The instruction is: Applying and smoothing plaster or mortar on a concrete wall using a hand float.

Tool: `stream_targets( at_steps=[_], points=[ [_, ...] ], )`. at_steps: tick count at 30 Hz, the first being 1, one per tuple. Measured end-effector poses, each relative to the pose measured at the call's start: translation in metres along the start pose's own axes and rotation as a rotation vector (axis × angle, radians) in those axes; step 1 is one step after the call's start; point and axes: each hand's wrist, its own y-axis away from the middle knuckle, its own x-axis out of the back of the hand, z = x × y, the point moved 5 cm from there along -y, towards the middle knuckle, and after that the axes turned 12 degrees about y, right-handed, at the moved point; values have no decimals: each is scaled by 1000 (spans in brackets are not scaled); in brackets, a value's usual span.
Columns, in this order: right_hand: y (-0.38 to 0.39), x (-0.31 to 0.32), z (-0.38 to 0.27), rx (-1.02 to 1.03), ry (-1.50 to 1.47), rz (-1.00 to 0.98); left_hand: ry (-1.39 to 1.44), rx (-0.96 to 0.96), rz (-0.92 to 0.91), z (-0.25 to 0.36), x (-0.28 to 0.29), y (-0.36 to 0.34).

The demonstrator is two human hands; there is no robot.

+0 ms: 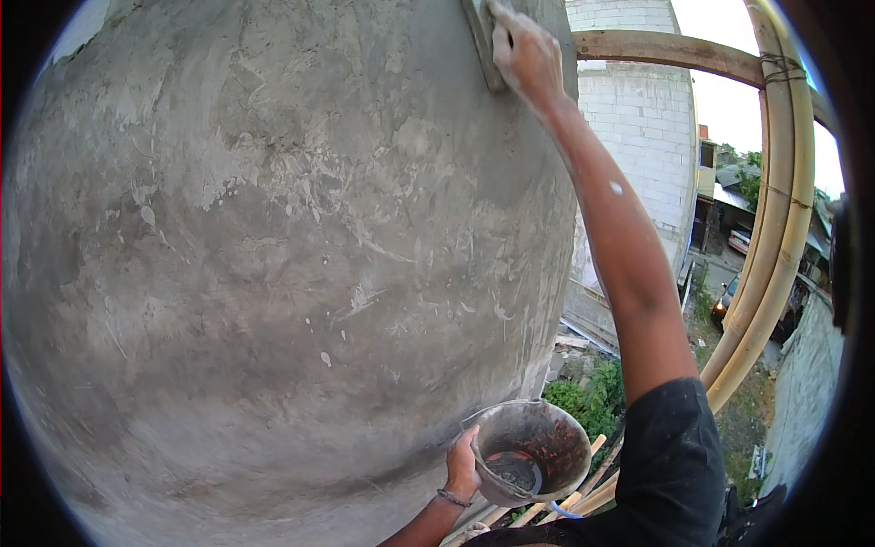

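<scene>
My right hand [530, 62], arm stretched far up, is closed on a flat grey plastering float [483, 50]. The float lies against the upper right part of a rough grey plastered wall [273, 228], near its right edge. Lower down, my left hand [463, 467] grips the rim of a bucket [565, 447], with the thumb over the edge. The bucket is tilted so its inside shows: grey and reddish smears on the walls and a little dark grey wet mix at the bottom. The float's upper end runs out of the picture.
Tied bamboo poles [775, 210] stand upright on the right, and a wooden beam [670, 53] crosses to them at the top. More bamboo [597, 492] lies below the bucket. A white block wall [633, 137] rises behind; green plants [597, 397] grow on the ground far below.
</scene>
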Motion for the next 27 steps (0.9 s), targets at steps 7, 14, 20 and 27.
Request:
stream_targets(
  at_steps=[7,14,20,27],
  points=[
    [58,17,-32,-11,-112,-106,49,-30,0,16,-15,18],
    [15,4,-36,46,-127,35,-5,-31,30,3,-19,13],
    [79,25,-53,239,-173,-76,2,10,-5,13,-26,16],
    [-68,-4,-36,-59,-126,254,-14,63,75,-4,-16,8]
  ],
)
